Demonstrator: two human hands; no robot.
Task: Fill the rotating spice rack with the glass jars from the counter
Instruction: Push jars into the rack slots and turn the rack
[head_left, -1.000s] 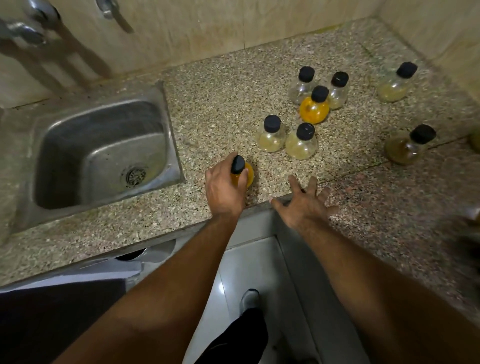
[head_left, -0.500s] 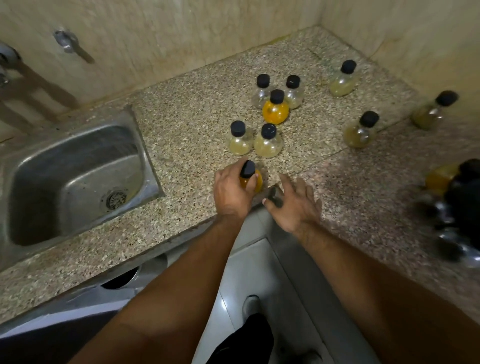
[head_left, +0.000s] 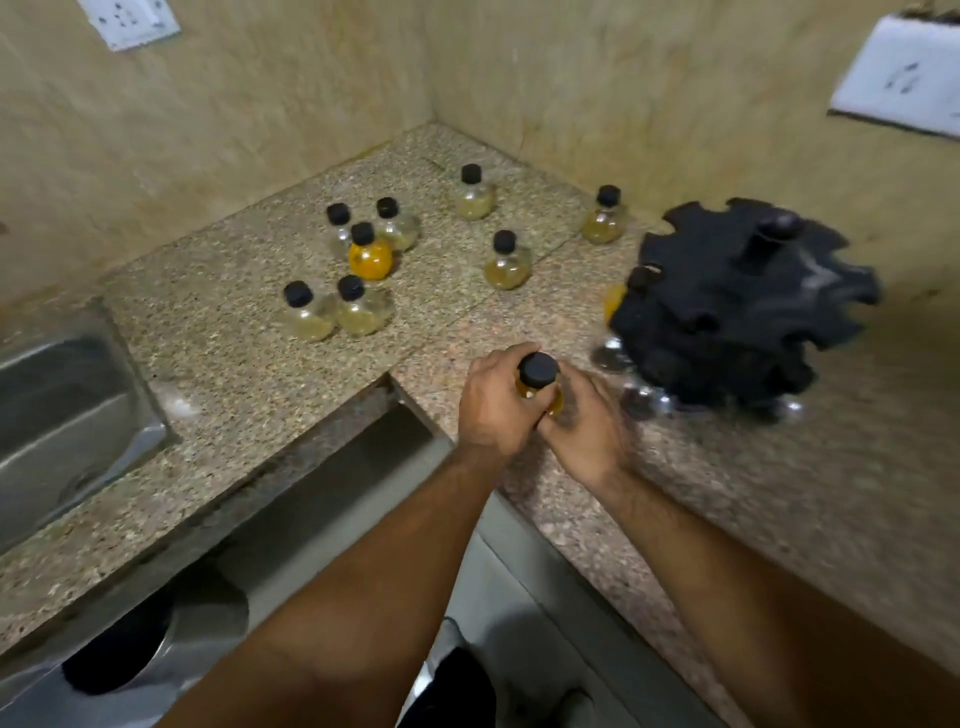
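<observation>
I counted eight loose glass jars with black caps on the granite counter (head_left: 218, 332), plus the one I held. Five stood in a cluster: a bright orange jar (head_left: 370, 257), two pale ones behind it (head_left: 340, 224) (head_left: 397, 226), and two pale ones in front (head_left: 307, 314) (head_left: 361, 312). Three more stood apart toward the corner (head_left: 474, 195) (head_left: 506, 262) (head_left: 602, 218).

The ninth, an orange-filled jar (head_left: 540, 382), sat between my two hands just above the counter's inner corner. My left hand (head_left: 493, 405) was curled around its body, and my right hand (head_left: 584, 428) was wrapped against its other side, fingers closed on it.

One black rotating spice rack (head_left: 737, 306) stood just to the right, blurred; an orange jar (head_left: 615, 301) showed at its left edge, and I could not count the rest in it.

One steel sink (head_left: 67, 415) lay at the left. Beige tiled walls met in a corner, carrying two white socket plates (head_left: 130, 21) (head_left: 904, 78).
</observation>
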